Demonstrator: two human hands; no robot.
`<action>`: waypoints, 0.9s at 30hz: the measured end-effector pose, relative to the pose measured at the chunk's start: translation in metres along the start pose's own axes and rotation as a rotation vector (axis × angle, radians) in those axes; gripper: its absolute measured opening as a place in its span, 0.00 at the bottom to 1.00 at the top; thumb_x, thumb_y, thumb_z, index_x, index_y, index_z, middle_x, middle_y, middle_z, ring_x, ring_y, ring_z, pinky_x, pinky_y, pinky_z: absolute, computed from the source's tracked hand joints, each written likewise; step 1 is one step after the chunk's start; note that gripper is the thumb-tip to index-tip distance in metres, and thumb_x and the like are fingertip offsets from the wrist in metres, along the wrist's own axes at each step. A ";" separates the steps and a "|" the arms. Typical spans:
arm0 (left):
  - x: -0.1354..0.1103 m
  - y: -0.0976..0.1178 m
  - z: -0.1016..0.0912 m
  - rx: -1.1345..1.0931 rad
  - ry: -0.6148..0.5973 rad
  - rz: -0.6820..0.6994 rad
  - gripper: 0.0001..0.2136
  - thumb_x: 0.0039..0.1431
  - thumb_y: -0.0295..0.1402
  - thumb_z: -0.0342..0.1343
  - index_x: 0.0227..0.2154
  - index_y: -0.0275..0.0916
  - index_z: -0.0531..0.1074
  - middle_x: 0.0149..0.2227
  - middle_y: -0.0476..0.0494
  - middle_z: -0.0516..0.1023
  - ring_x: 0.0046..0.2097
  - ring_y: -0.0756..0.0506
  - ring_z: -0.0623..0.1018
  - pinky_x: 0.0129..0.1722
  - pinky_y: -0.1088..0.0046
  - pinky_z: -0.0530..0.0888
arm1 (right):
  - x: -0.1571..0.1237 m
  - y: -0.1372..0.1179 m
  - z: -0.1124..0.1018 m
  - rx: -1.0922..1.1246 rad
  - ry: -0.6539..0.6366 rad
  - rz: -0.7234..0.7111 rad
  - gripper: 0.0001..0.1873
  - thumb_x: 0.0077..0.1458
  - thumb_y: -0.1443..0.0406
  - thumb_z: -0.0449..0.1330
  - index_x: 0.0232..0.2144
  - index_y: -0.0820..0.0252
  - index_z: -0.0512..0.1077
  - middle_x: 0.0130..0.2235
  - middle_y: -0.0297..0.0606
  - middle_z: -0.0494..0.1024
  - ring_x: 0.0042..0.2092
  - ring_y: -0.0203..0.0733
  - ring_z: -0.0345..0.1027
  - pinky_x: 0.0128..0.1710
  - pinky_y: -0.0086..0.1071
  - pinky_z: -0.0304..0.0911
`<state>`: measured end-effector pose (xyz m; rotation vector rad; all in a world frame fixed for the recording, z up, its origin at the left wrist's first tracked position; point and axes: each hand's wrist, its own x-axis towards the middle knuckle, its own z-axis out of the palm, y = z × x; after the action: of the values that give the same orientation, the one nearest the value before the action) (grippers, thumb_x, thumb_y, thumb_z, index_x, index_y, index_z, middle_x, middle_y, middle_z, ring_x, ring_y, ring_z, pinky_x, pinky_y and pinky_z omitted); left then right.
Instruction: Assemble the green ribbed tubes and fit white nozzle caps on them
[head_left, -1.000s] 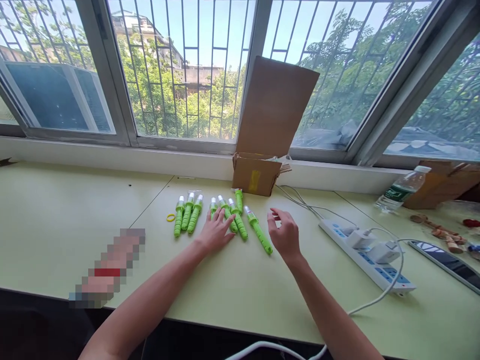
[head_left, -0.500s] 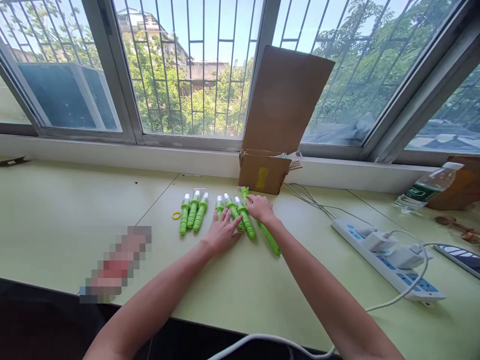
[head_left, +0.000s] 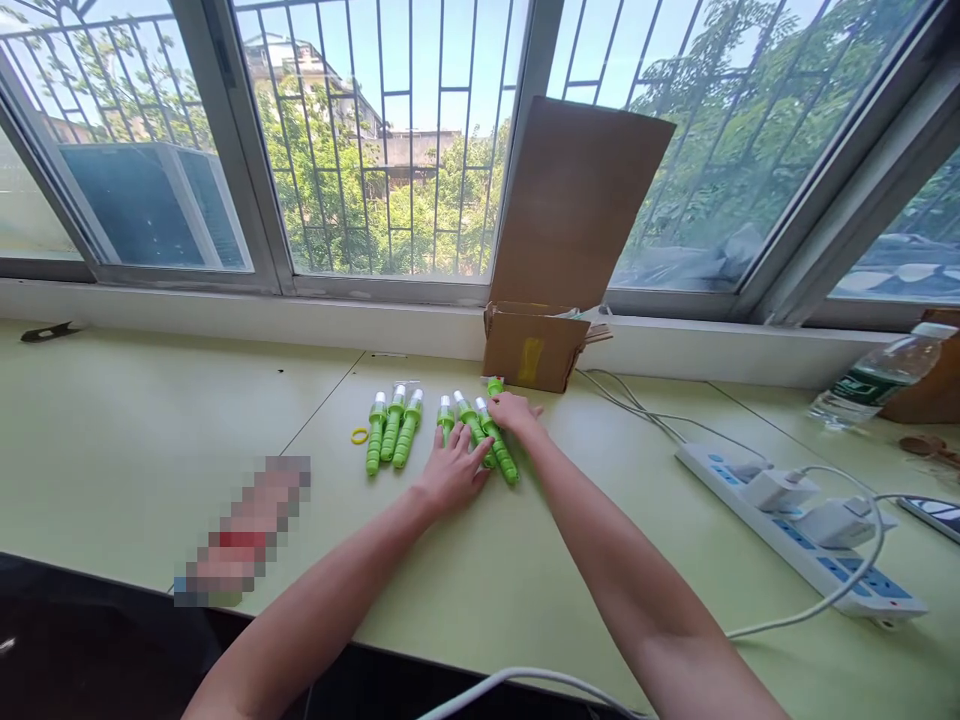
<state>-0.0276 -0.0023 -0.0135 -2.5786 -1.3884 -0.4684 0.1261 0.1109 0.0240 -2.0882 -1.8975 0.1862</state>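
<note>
My left hand (head_left: pixel 454 468) lies with its fingers spread over a green ribbed stick with a white tip (head_left: pixel 445 408) and the lower part of a neighbouring stick (head_left: pixel 462 402). Another green stick (head_left: pixel 505 464) slants beside them, its upper end next to my right fingers. My right hand (head_left: pixel 517 412) is closed on the rightmost green stick (head_left: pixel 495 386). Only that stick's upper end shows, the rest being hidden by the hand and forearm. Three similar sticks (head_left: pixel 391 428) lie side by side to the left. A yellow ring (head_left: pixel 360 436) rests beside them.
An open cardboard box (head_left: pixel 529 348) stands at the window sill. A white power strip (head_left: pixel 795 535) with plugs and cables lies right, near a water bottle (head_left: pixel 877 380) and a phone (head_left: pixel 934 515). A blurred patch (head_left: pixel 244 530) covers something left. A white cable (head_left: pixel 517 680) crosses the front edge.
My right forearm has shifted over the rightmost stick, whose lower length showed before and is now hidden. My left hand stays spread on the sticks. The whole view has moved slightly.
</note>
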 end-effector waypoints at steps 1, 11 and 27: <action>0.000 0.000 0.000 0.002 -0.002 0.002 0.24 0.62 0.42 0.43 0.60 0.45 0.54 0.60 0.34 0.59 0.63 0.34 0.55 0.59 0.44 0.52 | 0.000 -0.001 0.001 0.011 0.007 0.000 0.16 0.54 0.58 0.51 0.33 0.55 0.78 0.38 0.46 0.77 0.49 0.57 0.64 0.48 0.62 0.50; 0.001 0.000 0.000 0.018 0.005 0.007 0.24 0.62 0.41 0.43 0.60 0.45 0.53 0.60 0.33 0.58 0.63 0.34 0.56 0.58 0.45 0.53 | -0.009 -0.004 -0.006 0.160 0.193 -0.046 0.20 0.54 0.70 0.49 0.47 0.57 0.73 0.48 0.44 0.72 0.46 0.44 0.67 0.47 0.34 0.60; -0.002 -0.001 -0.005 0.007 -0.002 -0.020 0.25 0.61 0.44 0.45 0.60 0.47 0.53 0.60 0.36 0.58 0.63 0.35 0.55 0.59 0.47 0.52 | -0.076 0.091 -0.027 0.492 0.447 -0.011 0.23 0.52 0.57 0.51 0.48 0.60 0.67 0.34 0.41 0.77 0.34 0.46 0.70 0.35 0.36 0.63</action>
<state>-0.0299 -0.0047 -0.0096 -2.5628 -1.4146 -0.4633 0.2118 0.0251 0.0124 -1.6233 -1.4229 0.1493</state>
